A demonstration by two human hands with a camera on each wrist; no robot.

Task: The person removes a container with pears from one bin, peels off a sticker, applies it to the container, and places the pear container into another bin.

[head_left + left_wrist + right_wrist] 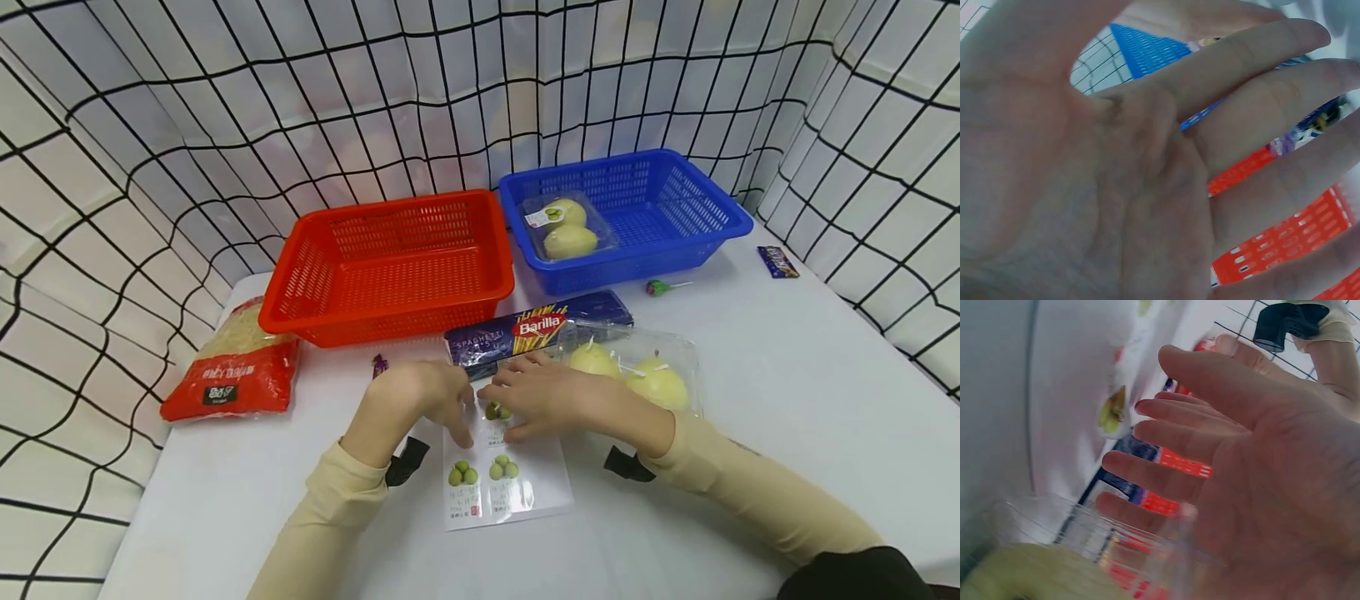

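Note:
A glossy sheet of labels [517, 496] printted with green fruit lies on the white table between both hands. Over its upper left edge, my left hand [433, 398] points down, its long fingers extended and apart in the left wrist view. From the other side my right hand [543, 393] reaches across the sheet's top part, palm inward, thumb held away from the loosely straight fingers. One fruit label [1112, 412] shows beside those fingertips in the right wrist view. Under the right forearm stands a clear plastic box [686, 354] with pale yellow-green round fruit [658, 385].
Behind the hands lies a blue Barilla spaghetti box [540, 329]. Farther back are a red basket [390, 275] and a blue basket [637, 271], the latter holding another fruit pack [572, 242]. A red food bag [236, 367], a lollipop [660, 287] and black netting [450, 100] surround the area.

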